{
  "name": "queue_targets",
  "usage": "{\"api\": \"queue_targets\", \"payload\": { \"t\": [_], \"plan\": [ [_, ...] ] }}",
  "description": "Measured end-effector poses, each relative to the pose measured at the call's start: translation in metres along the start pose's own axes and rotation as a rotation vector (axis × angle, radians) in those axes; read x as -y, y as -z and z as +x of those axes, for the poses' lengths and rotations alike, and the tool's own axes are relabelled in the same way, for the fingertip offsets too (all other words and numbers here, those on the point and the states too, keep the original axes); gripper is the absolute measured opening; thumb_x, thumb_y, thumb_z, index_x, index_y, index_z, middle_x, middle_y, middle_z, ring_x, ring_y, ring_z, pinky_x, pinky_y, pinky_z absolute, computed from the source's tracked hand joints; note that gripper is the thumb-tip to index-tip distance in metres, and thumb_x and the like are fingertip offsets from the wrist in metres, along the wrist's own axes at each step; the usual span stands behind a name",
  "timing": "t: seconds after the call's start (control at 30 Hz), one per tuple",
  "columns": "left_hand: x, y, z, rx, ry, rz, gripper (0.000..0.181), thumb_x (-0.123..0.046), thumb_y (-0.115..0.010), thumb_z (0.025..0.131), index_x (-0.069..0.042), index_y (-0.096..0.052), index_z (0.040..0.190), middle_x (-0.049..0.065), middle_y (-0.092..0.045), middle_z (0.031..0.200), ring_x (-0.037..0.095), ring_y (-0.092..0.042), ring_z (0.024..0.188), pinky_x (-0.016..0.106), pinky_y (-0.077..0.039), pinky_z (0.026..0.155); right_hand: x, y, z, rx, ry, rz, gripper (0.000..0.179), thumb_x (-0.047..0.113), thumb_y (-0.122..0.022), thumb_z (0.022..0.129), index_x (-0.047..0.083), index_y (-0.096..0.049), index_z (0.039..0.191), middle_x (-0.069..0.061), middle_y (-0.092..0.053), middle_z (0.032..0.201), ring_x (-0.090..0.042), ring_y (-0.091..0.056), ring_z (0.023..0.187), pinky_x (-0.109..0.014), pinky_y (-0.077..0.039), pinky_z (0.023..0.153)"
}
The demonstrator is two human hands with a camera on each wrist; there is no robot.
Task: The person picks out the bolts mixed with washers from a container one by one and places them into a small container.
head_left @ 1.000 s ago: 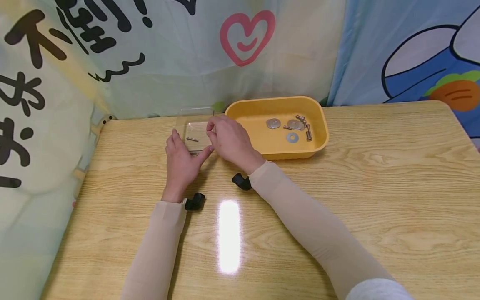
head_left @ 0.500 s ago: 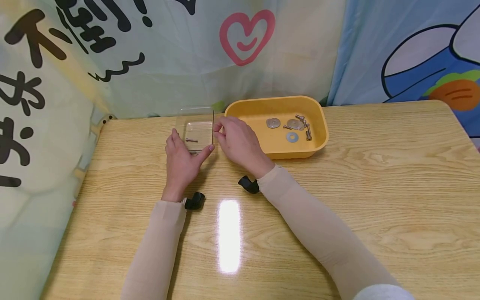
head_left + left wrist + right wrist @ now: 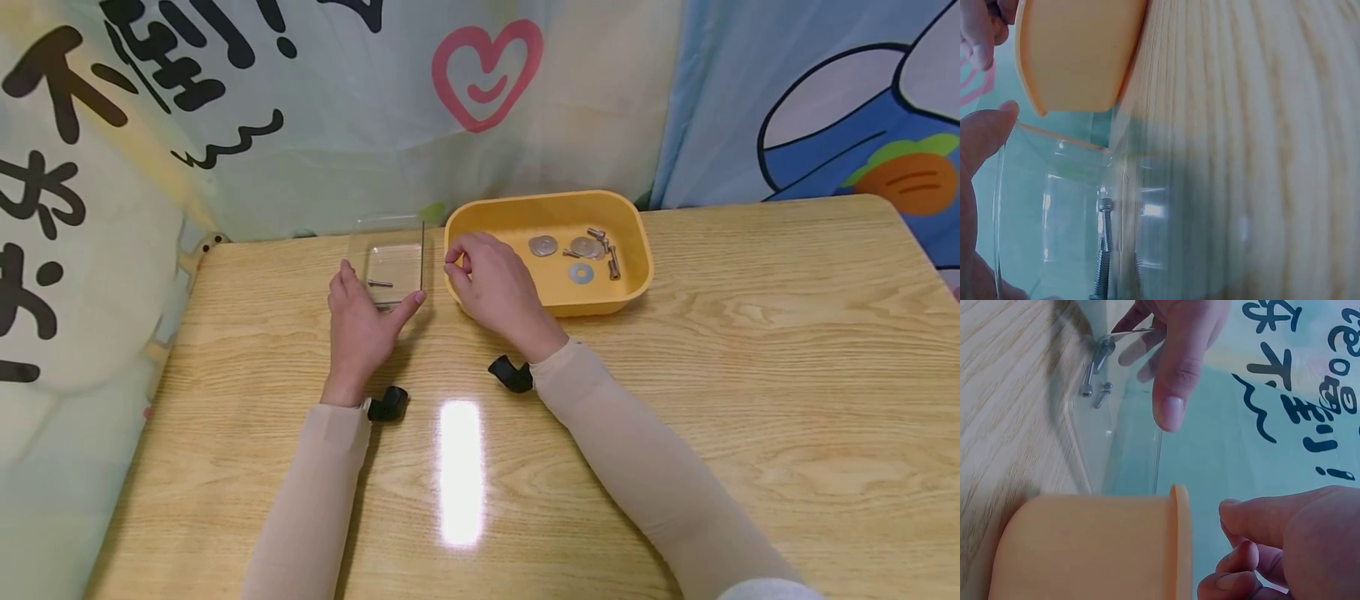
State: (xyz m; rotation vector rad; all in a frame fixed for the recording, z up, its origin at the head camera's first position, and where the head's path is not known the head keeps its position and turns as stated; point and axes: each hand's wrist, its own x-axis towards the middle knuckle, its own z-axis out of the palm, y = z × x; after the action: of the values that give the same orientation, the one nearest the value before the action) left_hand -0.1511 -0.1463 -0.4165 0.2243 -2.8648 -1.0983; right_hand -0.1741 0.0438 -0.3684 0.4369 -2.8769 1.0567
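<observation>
A clear plastic box (image 3: 397, 260) stands near the back of the table with several socket-head bolts (image 3: 1089, 380) lying in it. My left hand (image 3: 362, 323) holds it at the near side, the thumb at the rim and the fingers along the left wall. To its right is a yellow tray (image 3: 555, 213), over whose left end hovers my right hand (image 3: 497, 285). Its fingers are loosely bent, and nothing shows between thumb and forefinger. Inside the tray are flat round washers (image 3: 543, 246) and a ring-shaped washer (image 3: 581, 273), with several bolts (image 3: 614, 263) toward the right.
The wooden table (image 3: 765, 350) runs out to the right and toward me. A printed curtain (image 3: 337, 175) hangs right behind the box and tray, and also along the left side. Black wrist mounts (image 3: 388, 403) stick out beside both sleeves.
My right hand has moved right, away from the clear box and over the tray's left end. The left hand has stayed on the box.
</observation>
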Motion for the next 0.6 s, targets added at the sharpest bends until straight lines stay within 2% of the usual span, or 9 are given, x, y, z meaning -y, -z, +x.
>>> {"api": "queue_targets", "payload": {
  "t": [0.6],
  "plan": [
    [0.001, -0.002, -0.001, -0.008, 0.015, -0.012, 0.121, -0.063, -0.072, 0.083, 0.008, -0.007, 0.157, 0.028, -0.019, 0.158, 0.04, -0.025, 0.145, 0.049, -0.027, 0.117, -0.014, 0.014, -0.008, -0.049, -0.001, 0.022, 0.012, 0.017, -0.062, 0.1, 0.006, -0.067, 0.101, -0.007, -0.056, 0.085, -0.025, -0.05, 0.081, -0.036, -0.04, 0.072]
  ]
}}
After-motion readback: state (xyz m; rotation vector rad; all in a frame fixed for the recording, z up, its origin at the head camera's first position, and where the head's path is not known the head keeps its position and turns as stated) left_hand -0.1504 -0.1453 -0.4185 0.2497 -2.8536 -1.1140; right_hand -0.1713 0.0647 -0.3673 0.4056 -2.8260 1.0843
